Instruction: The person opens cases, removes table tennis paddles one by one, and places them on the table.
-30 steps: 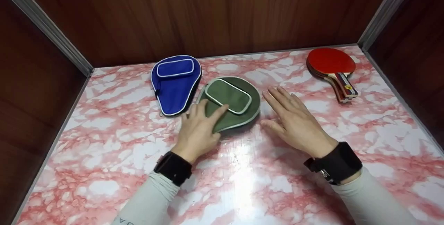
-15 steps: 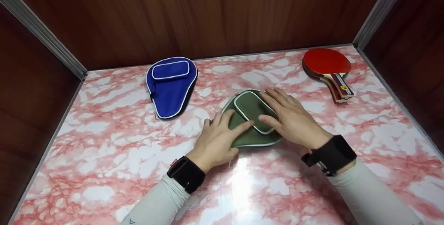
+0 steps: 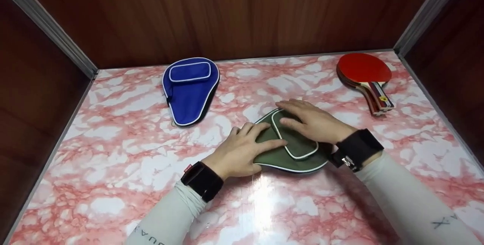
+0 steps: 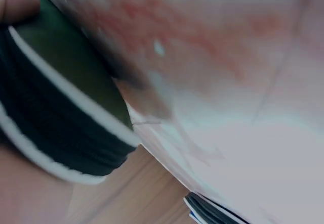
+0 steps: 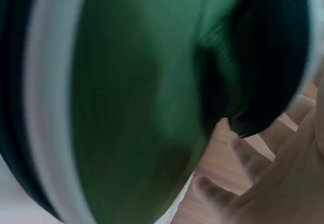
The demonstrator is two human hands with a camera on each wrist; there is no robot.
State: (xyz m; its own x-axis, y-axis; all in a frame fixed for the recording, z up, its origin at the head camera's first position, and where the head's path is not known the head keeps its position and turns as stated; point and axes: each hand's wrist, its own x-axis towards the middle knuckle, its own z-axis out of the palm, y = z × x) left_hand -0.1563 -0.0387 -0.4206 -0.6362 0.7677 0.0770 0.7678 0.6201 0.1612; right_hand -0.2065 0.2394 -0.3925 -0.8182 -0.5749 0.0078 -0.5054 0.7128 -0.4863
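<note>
In the head view a green table tennis paddle case [image 3: 298, 144] with white piping and a raised pocket lies near the middle, its narrow end to the left. My left hand [image 3: 242, 152] grips that end, fingers spread on the top. The left wrist view shows a fingertip on the green face of the case [image 4: 71, 62] and part of the hand past its dark zipped edge. Over the far right part of the case is my right hand [image 3: 314, 122], fingers extended. In the right wrist view those fingers [image 5: 248, 158] show beyond the case's pocket.
A blue paddle case [image 3: 191, 99] with white piping lies at the back left. Two stacked table tennis paddles, the upper one red [image 3: 363, 68], are at the back right. Dark wooden panels [image 3: 242, 14] wall in the back and sides of the marbled table [image 3: 113, 154].
The green case has slid right and toward me with the left hand on it. My right hand, first apart at its right, has come over the case's pocket.
</note>
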